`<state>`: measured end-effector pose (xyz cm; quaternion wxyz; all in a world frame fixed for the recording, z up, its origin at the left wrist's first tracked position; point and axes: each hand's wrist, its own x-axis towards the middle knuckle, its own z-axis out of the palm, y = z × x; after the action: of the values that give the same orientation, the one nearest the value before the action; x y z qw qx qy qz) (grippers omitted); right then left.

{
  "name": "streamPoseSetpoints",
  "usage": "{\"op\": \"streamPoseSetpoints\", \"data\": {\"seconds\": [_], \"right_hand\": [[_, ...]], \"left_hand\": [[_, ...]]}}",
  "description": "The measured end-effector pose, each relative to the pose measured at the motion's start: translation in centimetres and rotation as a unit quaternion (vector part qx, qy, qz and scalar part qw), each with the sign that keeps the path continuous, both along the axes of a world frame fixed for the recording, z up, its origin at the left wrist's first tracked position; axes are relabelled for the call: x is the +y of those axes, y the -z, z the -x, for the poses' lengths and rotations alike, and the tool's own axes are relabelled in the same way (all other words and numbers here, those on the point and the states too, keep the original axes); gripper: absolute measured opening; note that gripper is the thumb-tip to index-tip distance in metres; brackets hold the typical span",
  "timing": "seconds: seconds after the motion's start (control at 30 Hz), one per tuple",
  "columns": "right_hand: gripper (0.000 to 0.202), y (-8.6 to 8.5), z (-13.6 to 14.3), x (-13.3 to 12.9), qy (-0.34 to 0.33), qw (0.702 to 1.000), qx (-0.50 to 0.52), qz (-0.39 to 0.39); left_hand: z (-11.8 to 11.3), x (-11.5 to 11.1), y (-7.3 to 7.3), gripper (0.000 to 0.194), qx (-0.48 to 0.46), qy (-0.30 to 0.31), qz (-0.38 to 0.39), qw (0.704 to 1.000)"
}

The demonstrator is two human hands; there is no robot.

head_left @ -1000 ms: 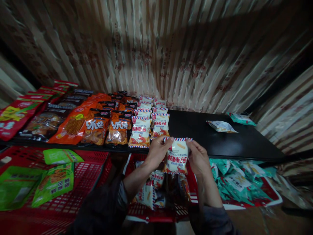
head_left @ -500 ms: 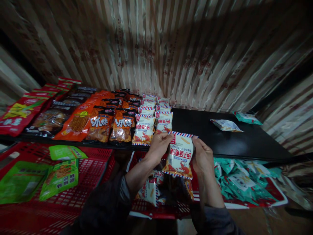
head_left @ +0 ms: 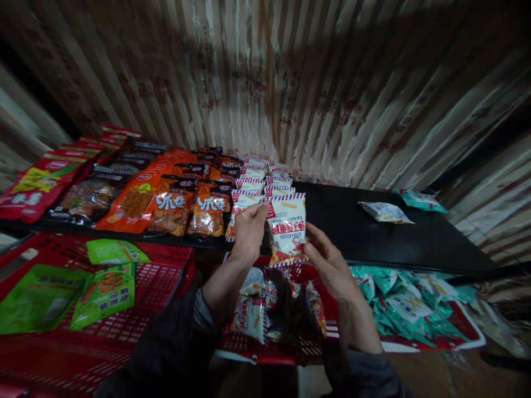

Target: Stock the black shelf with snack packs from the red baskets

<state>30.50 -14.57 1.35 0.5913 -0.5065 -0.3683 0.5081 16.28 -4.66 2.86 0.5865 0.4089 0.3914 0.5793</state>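
Observation:
A white snack bag (head_left: 287, 229) with red lettering and striped edges hangs upright at the shelf's front edge, before matching bags. Its upper left corner is pinched in my left hand (head_left: 249, 235), which is closed. My right hand (head_left: 329, 262) is at the bag's lower right edge, thumb in front and fingers partly hidden behind. Two rows of the same white bags (head_left: 251, 172) stand on the black shelf (head_left: 332, 221) behind it. Below my hands, a red basket (head_left: 277, 354) holds more white bags (head_left: 250, 318).
Left along the shelf are orange-black bags (head_left: 209, 210), orange bags (head_left: 133, 204), dark bags (head_left: 89, 196) and red bags (head_left: 37, 182). A white packet (head_left: 385, 212) and a teal one (head_left: 423, 200) lie right. Baskets below hold green pouches (head_left: 103, 293) and teal packets (head_left: 409, 304).
The held snack bag has moved left and up, toward the front of the right-hand row of white bags. My right hand has slid from its top corner to its lower right edge.

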Motion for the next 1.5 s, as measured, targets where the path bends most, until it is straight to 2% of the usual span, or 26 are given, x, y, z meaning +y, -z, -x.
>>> {"op": "streamPoseSetpoints", "data": {"seconds": [0.13,0.3,0.43,0.5,0.6,0.77,0.87,1.0,1.07,1.17,1.33,1.5], "right_hand": [[0.060,0.4,0.0,0.2,0.025,1.000,0.001,-0.011],[0.053,0.6,-0.2,0.6,0.100,0.995,0.021,-0.018],[0.051,0.6,-0.3,0.8,0.108,0.994,0.028,-0.020],[0.053,0.8,-0.3,0.8,0.120,0.992,0.044,-0.026],[0.049,1.2,0.0,0.9,0.120,0.986,0.113,-0.019],[0.036,1.8,2.0,1.1,0.057,0.977,0.205,0.026],[0.035,1.9,3.7,1.3,0.042,0.978,0.200,0.034],[0.037,1.9,4.9,1.4,0.079,0.977,0.193,0.032],[0.036,1.7,5.0,1.4,0.089,0.976,0.198,0.029],[0.035,1.4,4.8,1.1,0.071,0.972,0.221,0.033],[0.035,0.8,4.2,0.6,0.043,0.974,0.222,0.019],[0.032,0.8,4.5,0.7,0.065,0.976,0.209,-0.006]], "left_hand": [[-0.1,-0.2,-0.3,0.035,-0.016,0.031,0.003,0.999],[-0.1,-0.9,-1.0,0.032,0.004,0.164,0.048,0.985],[-0.5,-1.7,-1.0,0.029,0.038,0.235,0.061,0.969],[-0.7,-1.8,-0.9,0.031,0.026,0.226,0.052,0.972],[-0.8,-1.5,-0.8,0.033,-0.010,0.176,0.035,0.984],[-0.6,-0.9,-0.8,0.037,-0.046,0.101,0.025,0.994],[-0.5,-1.1,-0.8,0.036,-0.042,0.103,0.027,0.993],[-0.5,-1.3,-0.9,0.034,-0.039,0.109,0.027,0.993],[-0.5,-1.2,-1.0,0.031,-0.040,0.089,0.032,0.995],[-0.4,-0.9,-1.1,0.029,-0.053,0.062,0.033,0.996],[-0.2,-0.8,-1.4,0.028,-0.072,0.065,0.034,0.995],[-0.1,-0.7,-1.5,0.030,-0.073,0.080,0.032,0.994]]}}
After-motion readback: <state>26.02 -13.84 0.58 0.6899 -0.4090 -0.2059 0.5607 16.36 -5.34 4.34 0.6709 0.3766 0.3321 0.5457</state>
